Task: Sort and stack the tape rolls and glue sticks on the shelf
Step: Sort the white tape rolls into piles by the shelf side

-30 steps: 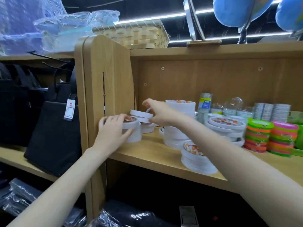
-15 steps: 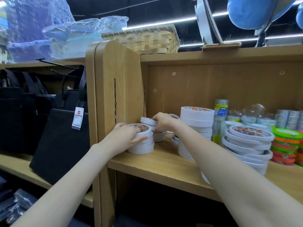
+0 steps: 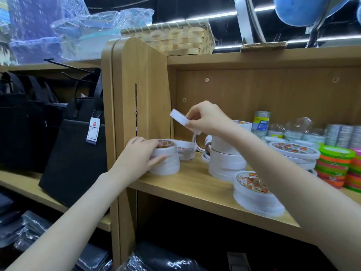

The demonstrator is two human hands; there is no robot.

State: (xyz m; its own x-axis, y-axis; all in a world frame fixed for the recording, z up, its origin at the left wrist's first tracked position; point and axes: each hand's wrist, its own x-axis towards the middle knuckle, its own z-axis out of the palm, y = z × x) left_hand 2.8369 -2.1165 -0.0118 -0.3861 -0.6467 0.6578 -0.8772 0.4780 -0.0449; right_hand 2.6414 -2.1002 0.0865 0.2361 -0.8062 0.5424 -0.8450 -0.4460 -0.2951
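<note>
On the wooden shelf (image 3: 187, 184) stand several stacks of white tape rolls. My left hand (image 3: 141, 157) grips the leftmost short stack (image 3: 168, 163) at the shelf's left end, fingers curled round its top roll. My right hand (image 3: 207, 119) holds one white tape roll (image 3: 180, 119) tilted in the air above the shelf, pinched at its edge. A taller white stack (image 3: 224, 163) stands behind my right forearm, and a low stack (image 3: 254, 194) lies near the front edge. Neon green, orange and pink rolls (image 3: 332, 165) are stacked at the right.
The shelf's wooden side panel (image 3: 140, 90) rises just left of my left hand. Clear and small tape rolls (image 3: 304, 133) fill the back right. Black bags (image 3: 74, 153) hang on the neighbouring shelf at left. A woven basket (image 3: 172, 39) sits on top.
My right hand has lifted a single white roll up from behind the left stack. My left hand has stayed on the leftmost stack.
</note>
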